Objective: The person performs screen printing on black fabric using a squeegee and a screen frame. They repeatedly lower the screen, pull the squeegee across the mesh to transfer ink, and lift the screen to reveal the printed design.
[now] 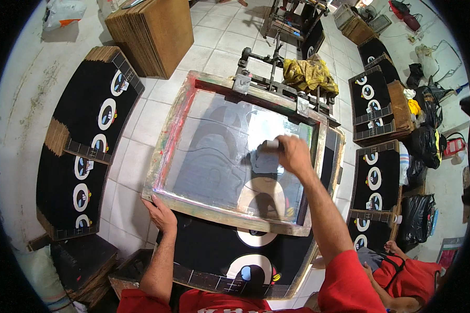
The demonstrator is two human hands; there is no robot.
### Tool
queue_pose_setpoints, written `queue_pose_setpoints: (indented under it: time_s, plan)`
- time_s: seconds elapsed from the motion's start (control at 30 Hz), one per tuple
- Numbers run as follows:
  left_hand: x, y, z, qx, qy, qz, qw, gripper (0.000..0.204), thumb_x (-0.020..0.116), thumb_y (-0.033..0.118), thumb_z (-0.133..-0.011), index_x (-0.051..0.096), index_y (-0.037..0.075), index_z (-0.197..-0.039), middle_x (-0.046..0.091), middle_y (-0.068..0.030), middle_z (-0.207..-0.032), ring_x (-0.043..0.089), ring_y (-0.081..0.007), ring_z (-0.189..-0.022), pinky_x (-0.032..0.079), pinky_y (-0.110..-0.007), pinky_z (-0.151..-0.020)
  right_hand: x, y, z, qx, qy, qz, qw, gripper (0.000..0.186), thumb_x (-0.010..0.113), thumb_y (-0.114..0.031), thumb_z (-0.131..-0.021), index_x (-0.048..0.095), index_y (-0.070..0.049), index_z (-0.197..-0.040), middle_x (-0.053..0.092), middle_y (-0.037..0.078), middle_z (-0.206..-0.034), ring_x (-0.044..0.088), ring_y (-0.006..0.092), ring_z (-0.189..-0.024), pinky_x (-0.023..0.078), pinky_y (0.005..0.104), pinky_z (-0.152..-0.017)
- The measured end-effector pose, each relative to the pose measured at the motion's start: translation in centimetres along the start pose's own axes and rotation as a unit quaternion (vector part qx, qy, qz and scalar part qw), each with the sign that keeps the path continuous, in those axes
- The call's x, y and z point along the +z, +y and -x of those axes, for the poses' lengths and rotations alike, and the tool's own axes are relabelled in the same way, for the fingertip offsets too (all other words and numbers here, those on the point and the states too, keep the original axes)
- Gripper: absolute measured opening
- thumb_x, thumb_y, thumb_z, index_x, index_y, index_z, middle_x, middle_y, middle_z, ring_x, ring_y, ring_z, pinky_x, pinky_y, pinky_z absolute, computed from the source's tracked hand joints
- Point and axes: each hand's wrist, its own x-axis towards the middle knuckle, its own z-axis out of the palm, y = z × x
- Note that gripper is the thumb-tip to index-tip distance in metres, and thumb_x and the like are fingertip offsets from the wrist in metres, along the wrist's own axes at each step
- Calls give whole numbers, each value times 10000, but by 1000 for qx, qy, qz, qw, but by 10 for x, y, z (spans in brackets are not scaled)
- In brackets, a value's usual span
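Observation:
A wooden screen-printing frame [227, 216] lies tilted over a black printed panel [198, 242], whose white rings show below its near edge and through the mesh [206, 169]. My left hand [163, 215] grips the frame's near left corner. Over the right half of the mesh, my right hand [296, 155] is closed around a short grey roll-shaped thing [270, 147]; its exact kind is hard to make out. A pale wet-looking patch lies on the mesh around it. Metal hinge clamps [242, 84] hold the frame's far side.
Stacks of black printed panels stand left [78, 109] and right [371, 177] on the tiled floor. A tall brown board stack [156, 36] is at the far left. A yellow stained cloth [309, 76] hangs behind the clamps. Another person in a red shirt [407, 276] is at lower right.

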Motion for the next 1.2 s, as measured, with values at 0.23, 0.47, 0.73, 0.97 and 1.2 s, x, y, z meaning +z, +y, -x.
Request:
queue_pose_setpoints:
  time_s: [0.23, 0.47, 0.73, 0.97, 1.2]
  plan:
    - [3, 0, 1, 6, 22, -24, 999, 678, 373, 406, -1117, 274, -94, -1564, 519, -373, -1427, 544, -505, -1281, 443, -517, -1039, 13, 18, -98, -36, 161, 13, 986, 331, 669, -28, -769, 668, -103, -1091, 703, 93, -1041, 640, 356, -977, 496, 493, -802]
    - [5, -6, 0, 23, 33, -30, 999, 666, 388, 401, -1115, 299, -96, -1549, 534, -375, -1405, 554, -511, -1260, 450, -522, -1020, 13, -7, 2, -47, 85, 39, 995, 272, 672, -40, -758, 637, -101, -1021, 663, 95, -945, 628, 341, -933, 477, 493, -761]
    - [-1, -1, -1, 25, 6, 9, 1000, 676, 411, 393, -1113, 279, -94, -1562, 540, -372, -1402, 559, -507, -1260, 458, -516, -1021, 15, -32, 81, -52, 98, 29, 993, 279, 669, -27, -814, 642, -117, -1076, 639, 50, -977, 605, 274, -994, 446, 433, -883]
    - [9, -5, 5, 84, 78, 123, 986, 619, 388, 298, -1127, 238, -78, -1596, 372, -340, -1576, 424, -429, -1448, 356, -446, -1183, -5, -23, 50, -32, 51, -8, 998, 262, 720, -72, -821, 686, -126, -1075, 703, 58, -993, 648, 289, -989, 447, 447, -892]
    - [10, -4, 12, 120, 84, 173, 974, 572, 333, 224, -1135, 214, -78, -1606, 262, -312, -1646, 319, -396, -1521, 273, -429, -1246, -27, -26, 52, -24, 35, -12, 999, 277, 743, -78, -795, 695, -97, -1068, 725, 83, -997, 659, 309, -989, 447, 450, -901]
